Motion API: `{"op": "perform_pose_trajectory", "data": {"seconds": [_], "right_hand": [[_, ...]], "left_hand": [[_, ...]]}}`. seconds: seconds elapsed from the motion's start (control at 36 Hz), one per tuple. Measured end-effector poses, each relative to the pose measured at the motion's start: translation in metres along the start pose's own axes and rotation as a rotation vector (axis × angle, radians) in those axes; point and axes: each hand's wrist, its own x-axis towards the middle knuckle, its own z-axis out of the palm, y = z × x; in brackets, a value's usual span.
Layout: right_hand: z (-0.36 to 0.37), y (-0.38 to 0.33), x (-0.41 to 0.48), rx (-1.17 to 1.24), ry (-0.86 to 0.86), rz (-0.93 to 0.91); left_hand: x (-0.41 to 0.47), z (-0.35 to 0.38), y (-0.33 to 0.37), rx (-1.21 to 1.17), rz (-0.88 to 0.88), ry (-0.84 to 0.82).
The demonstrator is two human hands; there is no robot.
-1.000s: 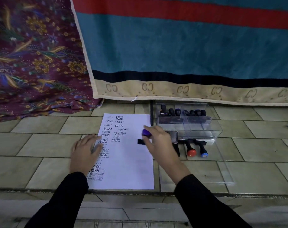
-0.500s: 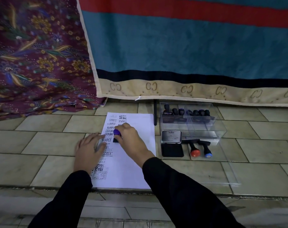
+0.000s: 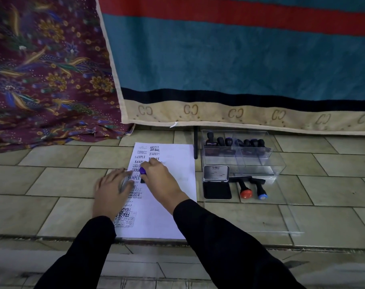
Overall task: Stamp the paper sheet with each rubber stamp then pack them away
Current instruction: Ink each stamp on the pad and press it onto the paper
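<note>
A white paper sheet (image 3: 173, 205) lies on the tiled floor, its left column full of black stamp prints. My right hand (image 3: 162, 180) grips a purple-topped rubber stamp (image 3: 143, 171) and presses it down on the sheet's left part. My left hand (image 3: 112, 190) lies flat with spread fingers on the sheet's left edge. To the right sits an open ink pad (image 3: 217, 190) with its lid (image 3: 216, 173) up. Beside it lie a red-capped stamp (image 3: 245, 192) and a blue-capped stamp (image 3: 262, 196). A clear plastic box (image 3: 260, 163) behind them holds several black stamps (image 3: 235, 141).
A clear lid (image 3: 281, 222) lies flat on the tiles right of the sheet. A teal, red and beige blanket (image 3: 240, 69) hangs behind, with patterned maroon cloth (image 3: 41, 80) at the left. A black pen (image 3: 196, 142) lies by the box. A step edge (image 3: 302, 247) runs across the front.
My right hand carried the purple stamp from the ink pad leftward onto the sheet and now presses it slightly lower on the left column. My left hand stayed on the paper.
</note>
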Motion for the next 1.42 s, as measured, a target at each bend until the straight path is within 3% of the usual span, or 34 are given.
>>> {"op": "perform_pose_trajectory", "data": {"seconds": [0.28, 0.42, 0.56, 0.89, 1.42], "right_hand": [[-0.002, 0.009, 0.003, 0.110, 0.041, 0.033], [-0.040, 0.027, -0.001, 0.348, 0.326, 0.168], [-0.085, 0.052, -0.023, 0.371, 0.484, 0.224], [-0.116, 0.107, -0.110, 0.195, 0.417, 0.250], [-0.100, 0.108, -0.112, 0.123, 0.280, 0.152]], "left_hand": [[-0.002, -0.003, 0.001, -0.010, 0.013, 0.001], [-0.002, -0.003, -0.001, -0.025, 0.026, 0.012], [-0.002, -0.002, -0.001, -0.037, 0.025, 0.022], [0.001, 0.005, -0.005, -0.027, 0.030, 0.049], [0.000, 0.003, -0.006, -0.023, 0.027, 0.027]]}}
